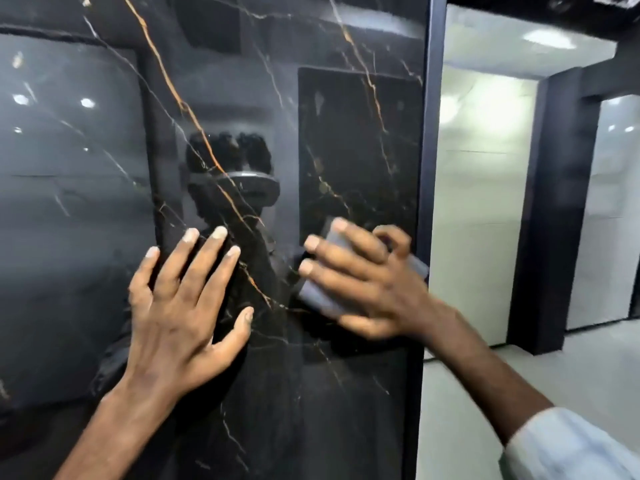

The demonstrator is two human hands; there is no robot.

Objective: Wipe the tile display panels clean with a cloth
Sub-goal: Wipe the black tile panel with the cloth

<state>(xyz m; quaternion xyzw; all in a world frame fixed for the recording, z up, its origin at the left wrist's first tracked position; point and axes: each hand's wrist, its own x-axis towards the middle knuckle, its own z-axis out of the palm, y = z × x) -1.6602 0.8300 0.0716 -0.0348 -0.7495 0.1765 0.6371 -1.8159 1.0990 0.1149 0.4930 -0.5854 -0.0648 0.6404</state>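
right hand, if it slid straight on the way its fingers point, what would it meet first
Probably the left hand. The right hand, pressing the grey cloth on the black marble panel, points leftward; only bare panel lies between the hands.

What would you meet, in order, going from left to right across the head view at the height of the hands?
Black marble tile panel → left hand, spread flat on it → grey cloth under the right hand → dark panel frame edge → pale wall → dark pillar.

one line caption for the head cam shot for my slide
Right hand presses a grey cloth to the black marble panel; left hand rests flat beside it.
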